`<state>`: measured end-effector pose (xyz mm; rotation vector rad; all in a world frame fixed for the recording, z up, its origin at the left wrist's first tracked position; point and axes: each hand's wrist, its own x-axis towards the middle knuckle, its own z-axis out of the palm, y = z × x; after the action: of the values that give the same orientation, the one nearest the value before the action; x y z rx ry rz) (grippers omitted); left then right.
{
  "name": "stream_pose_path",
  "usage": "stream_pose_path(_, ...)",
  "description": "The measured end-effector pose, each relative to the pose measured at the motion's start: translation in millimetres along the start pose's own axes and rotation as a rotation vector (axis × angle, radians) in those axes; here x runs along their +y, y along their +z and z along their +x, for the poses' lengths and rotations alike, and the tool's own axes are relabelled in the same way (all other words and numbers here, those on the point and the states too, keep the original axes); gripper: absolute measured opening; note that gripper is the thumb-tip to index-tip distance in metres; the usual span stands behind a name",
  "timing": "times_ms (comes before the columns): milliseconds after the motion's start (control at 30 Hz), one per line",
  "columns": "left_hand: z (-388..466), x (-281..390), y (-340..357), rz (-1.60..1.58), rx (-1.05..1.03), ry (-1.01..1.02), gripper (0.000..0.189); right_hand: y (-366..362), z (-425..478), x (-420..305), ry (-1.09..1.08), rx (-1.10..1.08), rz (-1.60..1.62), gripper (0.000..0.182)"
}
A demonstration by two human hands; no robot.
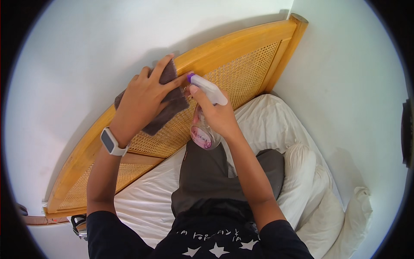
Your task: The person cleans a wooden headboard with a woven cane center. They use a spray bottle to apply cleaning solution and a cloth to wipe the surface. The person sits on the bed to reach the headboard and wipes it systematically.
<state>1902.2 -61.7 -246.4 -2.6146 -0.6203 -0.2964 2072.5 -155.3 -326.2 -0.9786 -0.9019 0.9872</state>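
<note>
My left hand holds a grey-brown cloth over the top rail of a wooden headboard. Its fingers are spread across the fabric, and one points toward the spray nozzle. In my right hand is a clear spray bottle with a white trigger head and a purple nozzle tip. The bottle is held tilted in front of the woven cane panel, its nozzle close to the rail and the cloth. A round pink label on it bears writing.
Below the headboard lies a bed with a white sheet, where my knees rest. White pillows are heaped at the right against the wall. A round wooden post ends the headboard. A dark-handled object sits at lower left.
</note>
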Motion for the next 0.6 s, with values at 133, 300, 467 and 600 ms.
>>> stream_pose_path(133,39,13,15,0.069,0.09,0.052,0.061,-16,12,-8,-0.033,0.107,0.047,0.04)
stream_pose_path(300,77,23,26,0.041,0.112,0.081,0.058,-59,31,-15,-0.012,0.047,0.076,0.04)
stream_pose_path(467,87,26,31,0.051,0.087,0.084,0.06,-63,33,-20,-0.012,0.07,-0.01,0.041)
stream_pose_path(600,77,23,33,0.064,0.116,0.083,0.062,-54,28,-22,-0.001,0.059,-0.002,0.042)
